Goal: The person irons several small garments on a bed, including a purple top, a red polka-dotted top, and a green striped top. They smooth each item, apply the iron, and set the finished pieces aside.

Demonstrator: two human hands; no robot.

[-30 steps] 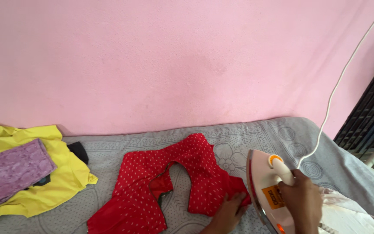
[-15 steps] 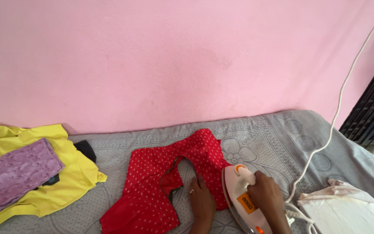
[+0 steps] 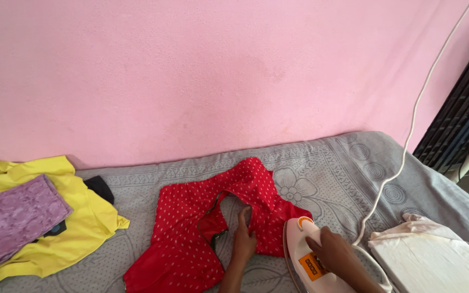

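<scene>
A red blouse (image 3: 202, 228) with small white dots lies spread flat on the bed (image 3: 354, 168), roughly in the middle of the grey patterned sheet, its neckline open toward the near edge. The left hand (image 3: 243, 239) lies flat on the blouse by the neck opening, fingers stretched out and pressed to the cloth, gripping nothing. Just to its right, the right hand (image 3: 335, 255) is closed around the handle of a white iron (image 3: 308, 258) with an orange dial and label. The iron stands at the right hem of the blouse, its tip touching or just over the red cloth; I cannot tell which. A white cord (image 3: 403, 157) runs from the iron up and away to the right along the pink wall (image 3: 218, 70).

At the right of the bed, near the iron, sits a folded pale cloth (image 3: 435, 260). Well apart at the left end lies a yellow garment (image 3: 77, 217) with a folded purple cloth (image 3: 14, 217) resting on top of it and a bit of black fabric (image 3: 100, 187) showing beside them. A dark grille (image 3: 462, 119) stands at the far right.
</scene>
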